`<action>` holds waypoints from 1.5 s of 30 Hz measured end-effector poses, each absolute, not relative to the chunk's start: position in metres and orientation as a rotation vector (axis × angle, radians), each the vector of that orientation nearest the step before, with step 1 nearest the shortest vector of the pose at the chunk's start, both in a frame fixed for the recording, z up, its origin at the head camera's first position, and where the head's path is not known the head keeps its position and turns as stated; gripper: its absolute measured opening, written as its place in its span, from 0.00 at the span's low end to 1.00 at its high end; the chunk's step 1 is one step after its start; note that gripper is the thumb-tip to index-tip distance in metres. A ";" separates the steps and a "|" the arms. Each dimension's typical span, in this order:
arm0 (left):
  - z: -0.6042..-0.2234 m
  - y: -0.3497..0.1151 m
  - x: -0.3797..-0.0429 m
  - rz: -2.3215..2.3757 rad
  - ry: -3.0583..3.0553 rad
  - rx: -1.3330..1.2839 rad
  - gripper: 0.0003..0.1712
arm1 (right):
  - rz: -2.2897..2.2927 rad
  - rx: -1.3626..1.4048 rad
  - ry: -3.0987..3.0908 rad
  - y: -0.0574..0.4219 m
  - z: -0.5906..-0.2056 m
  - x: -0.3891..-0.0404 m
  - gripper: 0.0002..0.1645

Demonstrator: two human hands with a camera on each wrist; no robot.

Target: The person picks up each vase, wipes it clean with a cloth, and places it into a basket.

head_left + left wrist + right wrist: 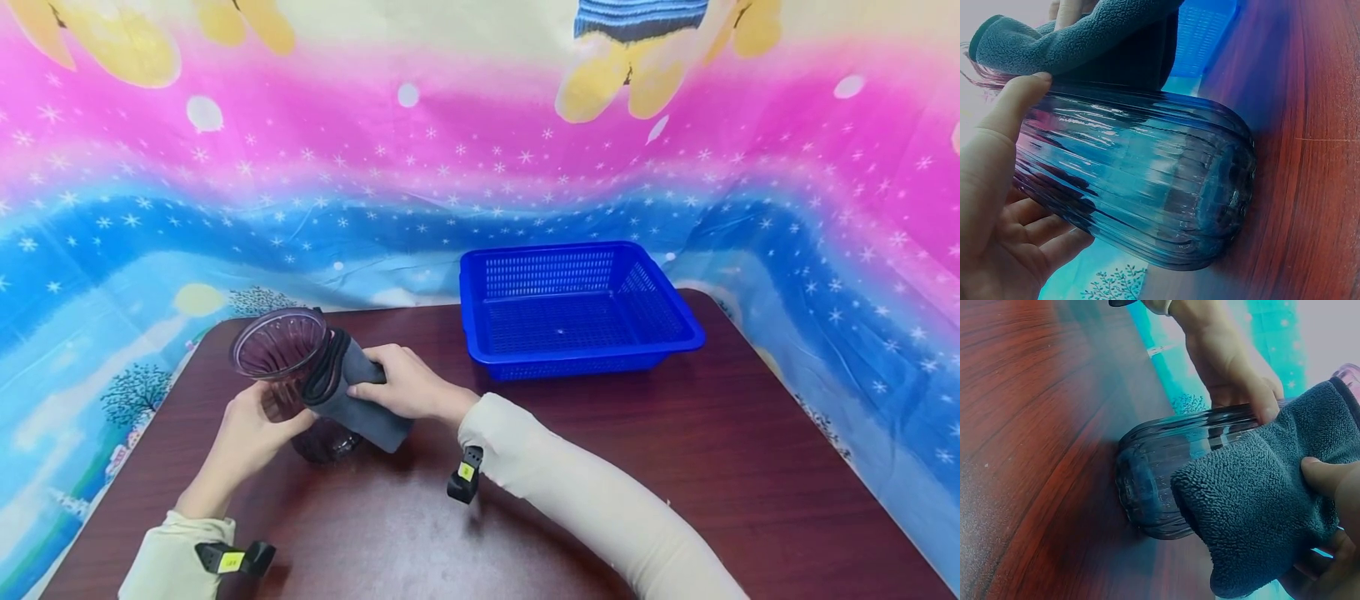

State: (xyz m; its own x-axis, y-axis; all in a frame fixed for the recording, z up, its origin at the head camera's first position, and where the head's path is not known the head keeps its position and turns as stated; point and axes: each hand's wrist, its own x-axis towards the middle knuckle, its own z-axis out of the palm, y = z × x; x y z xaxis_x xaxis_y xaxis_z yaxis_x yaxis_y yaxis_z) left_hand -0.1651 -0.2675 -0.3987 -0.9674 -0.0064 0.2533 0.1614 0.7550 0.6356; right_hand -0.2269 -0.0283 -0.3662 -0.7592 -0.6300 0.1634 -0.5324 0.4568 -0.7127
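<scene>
A ribbed, purple-tinted glass vase (pixel 281 346) with a flared rim stands on the table's left part, tilted slightly. My left hand (pixel 255 429) grips it around the neck, thumb on the near side and fingers on the far side. In my right hand (pixel 408 383) is a folded dark grey cloth (pixel 367 404), pinched between thumb and fingers and lying against the vase's right side. The left wrist view shows the vase's rounded base (pixel 1229 187) near the wood and the fleecy cloth (pixel 1079 44) along its upper side. In the right wrist view the cloth (pixel 1254 494) covers part of the glass.
A blue plastic basket (pixel 585 360) with perforated walls sits at the back right of the dark wooden table (pixel 675 467). Behind the table hangs a patterned pink and blue cloth backdrop (pixel 465 175). Both wrists wear black camera straps (pixel 465 475).
</scene>
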 end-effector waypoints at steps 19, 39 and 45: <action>-0.400 -0.268 -0.166 -1.028 -2.696 -0.137 0.30 | -1.102 -0.985 2.591 -0.028 -0.378 -0.227 0.12; -0.401 -0.265 -0.163 -1.061 -2.702 -0.100 0.37 | -0.861 -0.961 2.642 -0.022 -0.406 -0.225 0.17; -0.402 -0.264 -0.163 -1.077 -2.684 -0.111 0.35 | -0.820 -0.955 2.647 -0.021 -0.414 -0.223 0.16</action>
